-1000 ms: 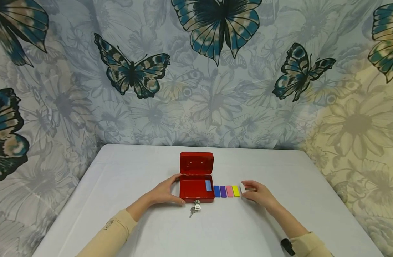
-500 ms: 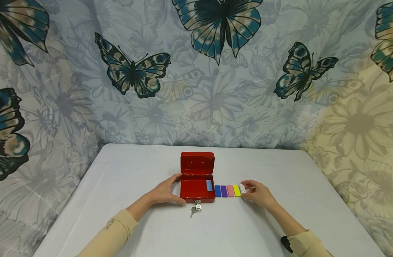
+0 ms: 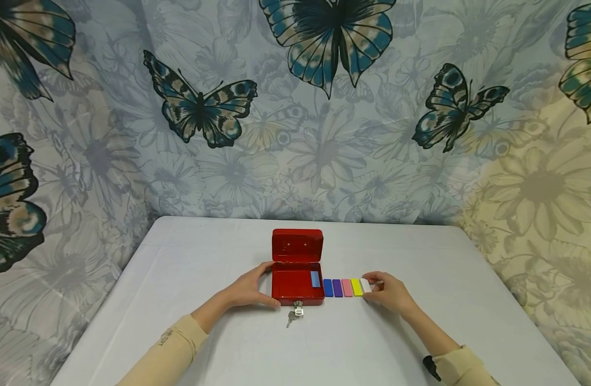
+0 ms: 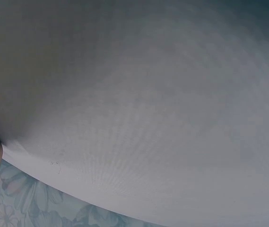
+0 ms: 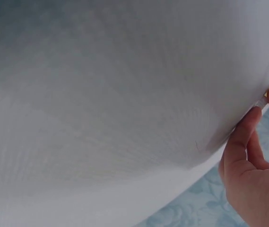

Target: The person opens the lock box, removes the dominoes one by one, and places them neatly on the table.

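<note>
A red metal cash box [image 3: 295, 284] stands with its lid [image 3: 297, 244] raised in the head view. Along its left side lies my left hand [image 3: 249, 287], thumb at the front corner and fingers near the back corner. A light blue block [image 3: 315, 279] lies inside at the right. Outside, running right from the box, is a row of flat blocks: blue [image 3: 328, 288], purple [image 3: 337, 288], pink [image 3: 347, 288] and yellow [image 3: 356, 287]. My right hand [image 3: 389, 292] pinches a white block [image 3: 366, 286] at the row's right end, beside the yellow one.
Keys [image 3: 291, 317] hang from the lock [image 3: 298, 308] at the box's front. All this stands on a white-covered table [image 3: 218, 343]. Behind it hangs a butterfly-patterned cloth [image 3: 324, 161]. A black strap [image 3: 431, 368] shows at the right cuff.
The white block has tipped from leaning to lying flatter beside the yellow block, with my right fingers still at it. My left hand has stayed by the box.
</note>
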`<state>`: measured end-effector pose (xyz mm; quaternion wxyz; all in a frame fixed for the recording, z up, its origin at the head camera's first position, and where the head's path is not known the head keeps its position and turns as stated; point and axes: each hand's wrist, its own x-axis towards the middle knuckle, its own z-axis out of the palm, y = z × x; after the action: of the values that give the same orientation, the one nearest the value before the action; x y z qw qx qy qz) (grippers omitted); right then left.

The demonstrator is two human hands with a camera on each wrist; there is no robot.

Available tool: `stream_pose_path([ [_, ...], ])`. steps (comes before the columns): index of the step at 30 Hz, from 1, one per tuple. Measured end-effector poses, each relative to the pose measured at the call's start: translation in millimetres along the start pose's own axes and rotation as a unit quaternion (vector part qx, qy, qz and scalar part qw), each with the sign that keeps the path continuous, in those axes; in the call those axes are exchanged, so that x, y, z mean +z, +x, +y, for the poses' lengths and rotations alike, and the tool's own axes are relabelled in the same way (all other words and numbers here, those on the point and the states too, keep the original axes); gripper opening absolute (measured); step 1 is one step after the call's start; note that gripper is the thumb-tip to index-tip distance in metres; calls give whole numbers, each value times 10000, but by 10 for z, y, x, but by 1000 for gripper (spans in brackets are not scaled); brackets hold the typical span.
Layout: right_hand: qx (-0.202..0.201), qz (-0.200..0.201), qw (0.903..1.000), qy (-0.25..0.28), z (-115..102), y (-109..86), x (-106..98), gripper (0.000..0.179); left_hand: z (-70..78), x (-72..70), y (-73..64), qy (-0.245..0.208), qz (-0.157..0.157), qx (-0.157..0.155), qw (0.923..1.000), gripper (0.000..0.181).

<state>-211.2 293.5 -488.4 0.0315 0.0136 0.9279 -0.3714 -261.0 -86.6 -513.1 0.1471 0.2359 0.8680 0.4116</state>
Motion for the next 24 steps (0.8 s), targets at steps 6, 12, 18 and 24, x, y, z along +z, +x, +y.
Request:
stream_pose_path([
  [6, 9, -24, 10000, -8, 2, 0, -6, 48, 1, 0, -1, -20, -3, 43, 10000, 104],
  [12, 37, -73, 10000, 52, -12, 3, -13, 48, -1, -3, -3, -42, -5, 52, 10000, 104],
  [18, 107, -53, 9999, 31, -19, -8, -12, 48, 12, -8, -4, -38, -22, 29, 10000, 104],
  [24, 97, -55, 9999, -3, -10, -13, -12, 49, 21, -13, -3, 5, -37, 15, 10000, 104],
])
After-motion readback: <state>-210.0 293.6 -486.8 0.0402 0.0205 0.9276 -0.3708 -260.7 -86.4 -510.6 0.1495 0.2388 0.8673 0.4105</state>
